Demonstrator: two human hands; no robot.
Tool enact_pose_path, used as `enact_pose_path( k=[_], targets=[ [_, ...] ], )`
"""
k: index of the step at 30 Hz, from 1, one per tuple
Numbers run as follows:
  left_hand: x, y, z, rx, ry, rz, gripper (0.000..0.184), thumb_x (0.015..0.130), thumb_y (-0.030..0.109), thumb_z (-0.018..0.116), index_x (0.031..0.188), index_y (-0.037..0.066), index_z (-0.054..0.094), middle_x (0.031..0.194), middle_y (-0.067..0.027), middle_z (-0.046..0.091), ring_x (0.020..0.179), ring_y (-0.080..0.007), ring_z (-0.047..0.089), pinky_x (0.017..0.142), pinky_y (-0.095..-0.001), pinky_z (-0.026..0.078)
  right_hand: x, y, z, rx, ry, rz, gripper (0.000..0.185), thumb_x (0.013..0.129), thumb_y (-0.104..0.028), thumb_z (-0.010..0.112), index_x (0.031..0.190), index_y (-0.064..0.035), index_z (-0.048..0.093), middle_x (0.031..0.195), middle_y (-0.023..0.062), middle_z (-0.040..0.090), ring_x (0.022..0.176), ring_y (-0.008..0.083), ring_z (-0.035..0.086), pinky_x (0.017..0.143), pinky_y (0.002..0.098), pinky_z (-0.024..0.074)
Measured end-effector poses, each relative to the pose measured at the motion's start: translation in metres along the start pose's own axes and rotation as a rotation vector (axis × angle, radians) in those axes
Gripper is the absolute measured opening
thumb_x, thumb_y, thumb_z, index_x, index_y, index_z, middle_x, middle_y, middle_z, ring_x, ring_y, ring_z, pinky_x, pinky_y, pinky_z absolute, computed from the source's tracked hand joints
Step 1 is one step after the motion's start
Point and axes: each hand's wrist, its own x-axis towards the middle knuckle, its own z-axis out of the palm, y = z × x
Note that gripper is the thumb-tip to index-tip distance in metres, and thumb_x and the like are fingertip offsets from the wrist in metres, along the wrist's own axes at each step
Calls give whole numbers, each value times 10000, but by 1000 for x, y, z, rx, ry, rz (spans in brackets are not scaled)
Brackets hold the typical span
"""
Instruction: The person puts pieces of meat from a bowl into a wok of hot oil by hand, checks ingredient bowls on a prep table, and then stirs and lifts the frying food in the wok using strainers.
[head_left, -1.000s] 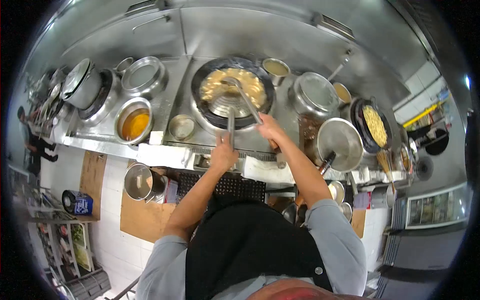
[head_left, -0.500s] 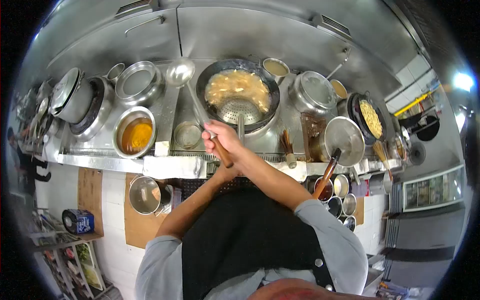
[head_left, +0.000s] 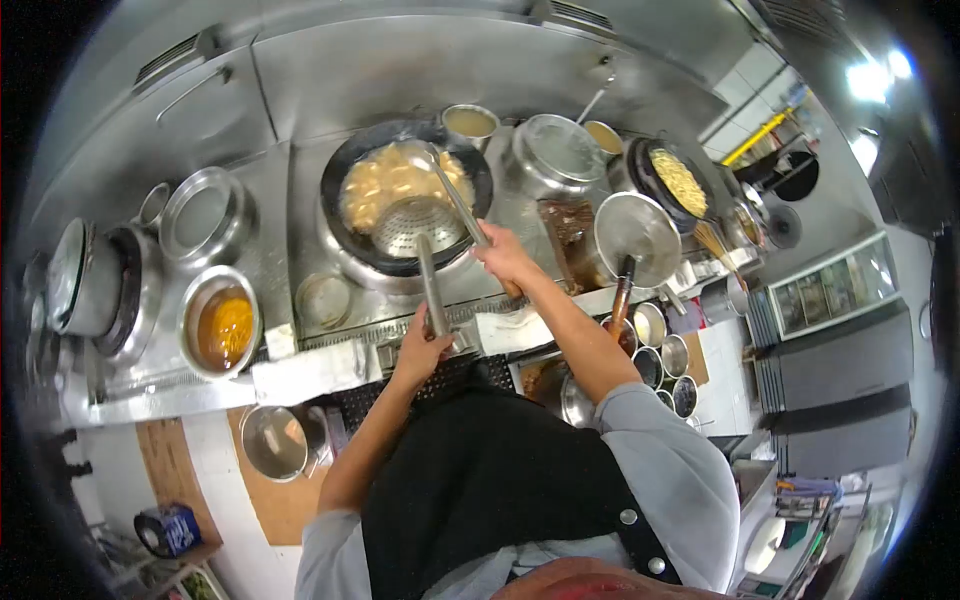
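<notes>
A dark wok on the stove holds pale pieces of food in bubbling liquid. My left hand grips the metal handle of a perforated strainer, whose bowl rests in the near side of the wok. My right hand is closed round the handle of a ladle; the ladle's head is over the food, at the wok's right half. Just left of the wok, a small round dish sits on the counter.
A bowl with orange-yellow contents and a lidded pot stand left. To the right are a steel pot, a mesh strainer and a pan of noodles. A white cloth lies along the counter's edge.
The ladle swung out to the left of the wok, then came back over the food. My crossed arms have parted. The camera view has turned and shifted right.
</notes>
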Motion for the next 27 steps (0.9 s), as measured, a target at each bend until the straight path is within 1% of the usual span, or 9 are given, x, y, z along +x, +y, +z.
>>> enact_pose_path(
  k=[2, 5, 8, 10, 13, 15, 18, 20, 27],
  targets=[
    [-3, -6, -4, -56, -11, 39, 922, 903, 75, 742, 1640, 73, 187, 1152, -160, 665, 885, -180, 670, 665, -296, 556, -8, -9, -25, 154, 58, 152, 772, 891, -130, 725, 1567, 12, 382, 806, 83, 688, 568, 122, 549, 525, 310, 467],
    [-24, -24, -21, -250, 83, -32, 802, 975, 168, 696, 1622, 55, 237, 1281, -152, 629, 934, -198, 679, 716, -291, 559, 5, 12, -96, 408, 320, 123, 642, 921, -136, 718, 1504, -4, 484, 715, 45, 644, 528, 126, 546, 486, 300, 458],
    [-66, -38, -51, -200, 158, -94, 684, 991, 186, 686, 1561, -5, 361, 1178, -113, 664, 883, -181, 673, 687, -275, 538, 31, 3, -200, 434, 502, -30, 94, 926, -94, 670, 954, -73, 582, 646, 27, 583, 471, 138, 517, 414, 311, 434],
    [-91, -80, -83, -90, 233, -131, 646, 986, 182, 692, 1529, -27, 412, 1078, -89, 668, 833, -151, 653, 659, -263, 518, 70, 26, -256, 343, 662, -146, 69, 934, -92, 653, 892, -72, 602, 591, 26, 554, 477, 152, 519, 430, 309, 425],
    [-131, -182, -134, -49, 348, -207, 568, 959, 167, 713, 1440, -38, 489, 980, -74, 645, 750, -166, 614, 649, -297, 511, 97, 10, -292, 602, 833, -104, 50, 931, -70, 637, 894, -58, 605, 651, 26, 575, 496, 146, 524, 446, 314, 421],
    [-166, -255, -152, 646, 586, 43, 390, 974, 240, 683, 1227, -48, 613, 924, -96, 655, 710, -244, 606, 663, -380, 520, 123, 30, -305, 655, 866, -129, 44, 930, -68, 638, 897, -57, 610, 660, 24, 576, 498, 145, 528, 445, 316, 418],
    [-248, -320, -128, 857, 600, -289, 342, 966, 249, 666, 1156, -34, 634, 929, -113, 672, 738, -261, 626, 671, -400, 525, 163, 63, -336, 475, 801, -65, 114, 902, -79, 605, 967, 7, 644, 663, 70, 599, 507, 187, 563, 473, 359, 449],
    [-287, -341, -91, 828, 566, -514, 316, 960, 255, 654, 1109, -24, 648, 933, -124, 683, 756, -272, 640, 677, -413, 528, 193, 101, -369, 0, 496, -13, 145, 886, -107, 633, 964, 13, 653, 652, 62, 602, 502, 194, 562, 473, 374, 445],
    [-376, -379, 46, 684, 556, -828, 279, 941, 276, 614, 943, 10, 698, 945, -164, 722, 821, -311, 688, 697, -459, 538, 95, 87, -193, 600, 469, -32, 392, 944, -56, 635, 1330, -82, 572, 696, -7, 535, 513, 97, 510, 440, 260, 405]
  ],
)
